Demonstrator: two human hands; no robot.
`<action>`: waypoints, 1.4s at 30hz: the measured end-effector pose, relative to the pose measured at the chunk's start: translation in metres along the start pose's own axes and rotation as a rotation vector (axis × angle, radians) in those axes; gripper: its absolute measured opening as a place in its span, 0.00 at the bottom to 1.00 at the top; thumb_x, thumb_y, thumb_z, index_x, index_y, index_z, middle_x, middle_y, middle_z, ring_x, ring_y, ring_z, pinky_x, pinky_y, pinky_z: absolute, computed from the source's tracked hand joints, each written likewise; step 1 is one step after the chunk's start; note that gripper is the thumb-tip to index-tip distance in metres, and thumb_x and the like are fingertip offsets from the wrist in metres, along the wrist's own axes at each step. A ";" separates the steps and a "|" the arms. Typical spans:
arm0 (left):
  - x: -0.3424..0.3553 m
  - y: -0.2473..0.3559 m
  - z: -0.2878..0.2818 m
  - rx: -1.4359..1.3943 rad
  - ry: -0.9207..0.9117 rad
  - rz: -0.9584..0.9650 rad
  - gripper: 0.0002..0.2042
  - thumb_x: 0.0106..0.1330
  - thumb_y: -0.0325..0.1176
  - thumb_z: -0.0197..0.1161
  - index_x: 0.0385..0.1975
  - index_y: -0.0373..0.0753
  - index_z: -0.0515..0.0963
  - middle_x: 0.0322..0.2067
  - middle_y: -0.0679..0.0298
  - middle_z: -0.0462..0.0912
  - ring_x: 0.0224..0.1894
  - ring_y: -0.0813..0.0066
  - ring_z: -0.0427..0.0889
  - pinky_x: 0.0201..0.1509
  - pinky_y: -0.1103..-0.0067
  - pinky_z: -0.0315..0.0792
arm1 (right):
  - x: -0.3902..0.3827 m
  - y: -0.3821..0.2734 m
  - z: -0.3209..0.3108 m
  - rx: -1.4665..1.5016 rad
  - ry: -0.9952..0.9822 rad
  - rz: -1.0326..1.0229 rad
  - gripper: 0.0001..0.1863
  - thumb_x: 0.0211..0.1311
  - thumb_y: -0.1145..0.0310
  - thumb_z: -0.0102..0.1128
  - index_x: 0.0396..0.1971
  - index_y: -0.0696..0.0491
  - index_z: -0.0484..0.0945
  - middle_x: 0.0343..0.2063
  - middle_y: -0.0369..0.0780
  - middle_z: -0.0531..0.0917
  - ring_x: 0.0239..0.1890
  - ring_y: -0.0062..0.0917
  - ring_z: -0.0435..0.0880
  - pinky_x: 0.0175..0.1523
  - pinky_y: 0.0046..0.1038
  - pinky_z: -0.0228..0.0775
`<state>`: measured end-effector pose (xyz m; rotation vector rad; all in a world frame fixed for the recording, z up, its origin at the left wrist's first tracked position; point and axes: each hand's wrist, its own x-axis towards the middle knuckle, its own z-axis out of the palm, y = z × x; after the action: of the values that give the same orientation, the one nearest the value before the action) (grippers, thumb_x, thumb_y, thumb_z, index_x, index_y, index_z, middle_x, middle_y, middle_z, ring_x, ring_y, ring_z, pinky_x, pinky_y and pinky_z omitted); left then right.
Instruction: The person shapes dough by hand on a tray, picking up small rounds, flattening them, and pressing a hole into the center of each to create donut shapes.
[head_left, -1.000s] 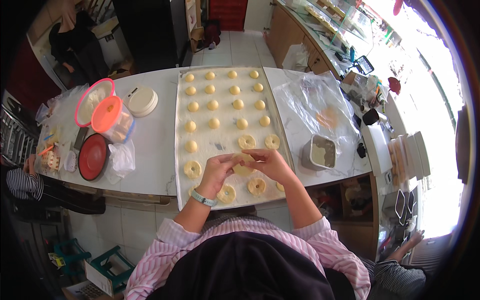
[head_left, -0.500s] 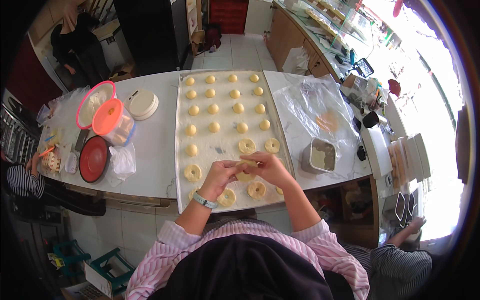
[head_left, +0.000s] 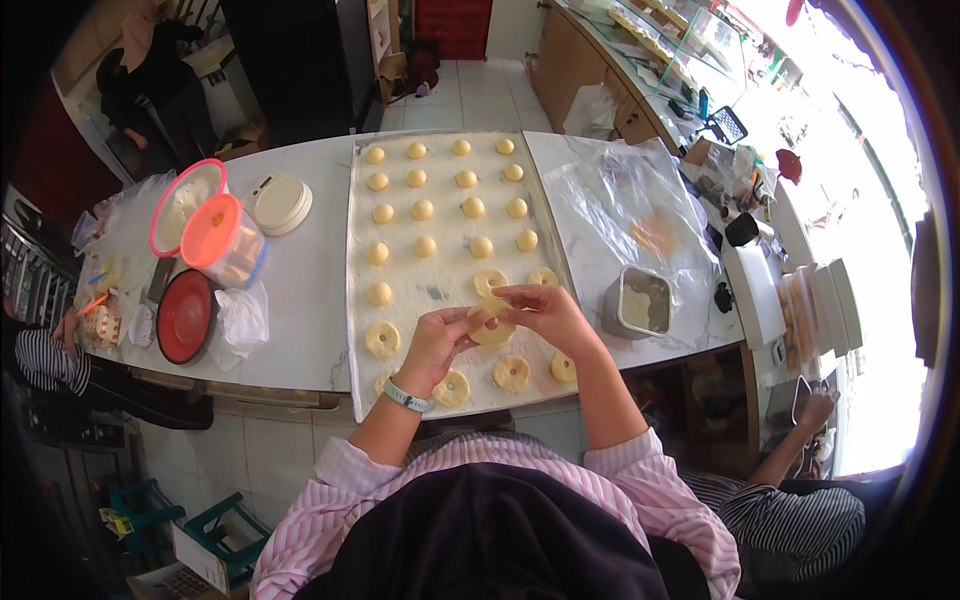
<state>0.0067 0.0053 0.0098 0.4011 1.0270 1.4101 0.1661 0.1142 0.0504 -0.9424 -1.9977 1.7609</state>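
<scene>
Dough ring, near-circular, hole facing up at my camera; grip: left hand, right hand, fingers pinching its rim.

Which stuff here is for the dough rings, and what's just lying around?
For the dough work:
- dough ring held in both hands
- dough balls
- rings on the tray
- tray

Seemingly just lying about:
- red round dish
- crumpled white plastic
- clear plastic sheet

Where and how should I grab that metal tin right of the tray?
Probably pinch the left wall of the metal tin at its rim, right hand coming from the tray side: the tin stands upright, open-topped, that wall facing the tray.
</scene>
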 end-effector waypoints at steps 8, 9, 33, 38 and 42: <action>0.000 -0.001 0.003 0.053 -0.006 0.008 0.15 0.55 0.33 0.68 0.37 0.28 0.78 0.31 0.60 0.82 0.33 0.76 0.82 0.38 0.83 0.76 | 0.001 0.008 0.006 0.068 -0.113 -0.028 0.22 0.50 0.76 0.64 0.49 0.51 0.76 0.41 0.38 0.78 0.41 0.22 0.78 0.46 0.23 0.69; 0.000 -0.001 0.002 0.098 -0.020 0.005 0.15 0.55 0.33 0.68 0.36 0.28 0.79 0.31 0.60 0.82 0.32 0.76 0.82 0.37 0.84 0.77 | 0.002 0.008 0.005 0.068 -0.141 -0.038 0.22 0.50 0.76 0.63 0.49 0.51 0.77 0.41 0.38 0.78 0.42 0.23 0.77 0.47 0.24 0.69; 0.005 -0.002 0.000 -0.014 0.007 -0.018 0.13 0.59 0.34 0.64 0.37 0.29 0.78 0.33 0.60 0.82 0.34 0.75 0.81 0.40 0.81 0.76 | 0.000 0.003 0.013 0.059 0.051 -0.026 0.13 0.56 0.74 0.61 0.41 0.60 0.79 0.31 0.36 0.82 0.37 0.18 0.79 0.45 0.21 0.70; 0.008 -0.003 0.000 -0.102 0.096 0.019 0.15 0.60 0.35 0.63 0.38 0.28 0.77 0.33 0.58 0.81 0.36 0.73 0.81 0.40 0.79 0.77 | 0.002 0.017 0.011 0.011 0.095 -0.029 0.17 0.54 0.71 0.63 0.45 0.55 0.79 0.36 0.39 0.81 0.38 0.19 0.80 0.44 0.21 0.71; 0.010 -0.005 -0.010 -0.019 0.003 -0.021 0.15 0.60 0.35 0.63 0.39 0.27 0.77 0.33 0.58 0.81 0.36 0.71 0.81 0.41 0.77 0.78 | 0.002 0.004 0.018 -0.033 0.005 -0.094 0.18 0.54 0.70 0.63 0.46 0.54 0.78 0.38 0.39 0.79 0.39 0.19 0.79 0.43 0.22 0.71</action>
<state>0.0005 0.0101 -0.0023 0.3739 1.0165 1.4009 0.1541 0.1018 0.0428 -0.8475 -2.0387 1.6796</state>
